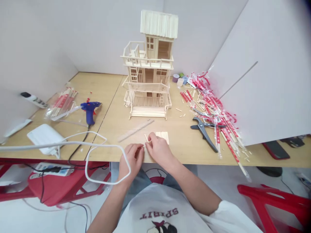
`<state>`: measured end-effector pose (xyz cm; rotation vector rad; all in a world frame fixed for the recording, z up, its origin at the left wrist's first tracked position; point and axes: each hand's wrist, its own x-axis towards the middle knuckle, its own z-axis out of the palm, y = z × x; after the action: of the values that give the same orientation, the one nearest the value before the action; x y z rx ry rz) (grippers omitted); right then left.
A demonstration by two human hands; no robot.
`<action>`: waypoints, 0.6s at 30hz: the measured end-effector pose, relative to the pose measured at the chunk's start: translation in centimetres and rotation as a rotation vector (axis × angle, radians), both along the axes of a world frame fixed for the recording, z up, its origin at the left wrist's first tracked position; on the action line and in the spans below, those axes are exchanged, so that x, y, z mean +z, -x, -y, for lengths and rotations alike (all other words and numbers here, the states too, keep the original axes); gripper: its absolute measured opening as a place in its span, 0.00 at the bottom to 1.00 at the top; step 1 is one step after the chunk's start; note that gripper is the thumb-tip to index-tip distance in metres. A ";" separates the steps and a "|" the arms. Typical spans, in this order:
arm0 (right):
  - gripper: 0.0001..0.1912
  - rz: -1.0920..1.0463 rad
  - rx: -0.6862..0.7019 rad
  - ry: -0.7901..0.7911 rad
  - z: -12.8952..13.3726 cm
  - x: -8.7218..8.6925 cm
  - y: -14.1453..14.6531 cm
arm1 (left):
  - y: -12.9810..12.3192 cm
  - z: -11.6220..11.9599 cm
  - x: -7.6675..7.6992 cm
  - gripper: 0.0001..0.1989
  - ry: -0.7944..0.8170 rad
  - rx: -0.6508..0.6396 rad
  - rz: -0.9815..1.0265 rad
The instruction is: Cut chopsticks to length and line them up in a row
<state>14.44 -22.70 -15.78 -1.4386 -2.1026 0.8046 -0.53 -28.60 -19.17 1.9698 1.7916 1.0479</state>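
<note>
At the table's front edge, my left hand (133, 157) has its fingers curled together, and anything between them is too small to make out. Close beside it, my right hand (159, 149) is closed in a pinch at a short thin wooden stick (145, 138). Partly behind my right hand lies a small flat panel of wooden sticks (165, 136). A clear ruler (136, 130) rests slantwise just beyond my hands. Farther back stands a multi-storey model house (149, 111) built of wooden sticks, with balconies and a slatted roof.
On the left are a blue glue gun (89, 111), a white box-shaped device (46, 137) and a looping white cable (107, 144). Cutters (205, 132), red-and-white wrapped sticks (225, 129) and spools (180, 81) lie on the right. A phone (275, 149) sits near the right edge.
</note>
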 end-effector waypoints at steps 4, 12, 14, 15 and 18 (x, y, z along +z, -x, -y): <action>0.03 -0.067 -0.052 -0.058 0.2 0.5 -2.5 | 0.4 -0.2 -0.6 0.14 -0.044 -0.055 -0.139; 0.04 -0.088 -0.242 -0.213 3.7 -2.9 -12.9 | 0.8 -0.4 -1.8 0.23 -0.068 -0.200 -0.300; 0.04 -0.099 -0.280 -0.247 4.3 -3.9 -14.0 | 0.5 -1.1 -2.1 0.23 -0.083 -0.248 -0.321; 0.04 -0.109 -0.291 -0.259 4.5 -4.3 -14.2 | 0.2 -1.5 -2.1 0.23 -0.088 -0.263 -0.329; 0.03 -0.112 -0.293 -0.282 4.4 -4.7 -14.2 | -1.0 -2.5 -1.9 0.22 -0.068 -0.260 -0.333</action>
<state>28.61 -27.12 -20.47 -1.4635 -1.7832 0.4446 0.48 -26.08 -21.08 2.4569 1.6025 0.7417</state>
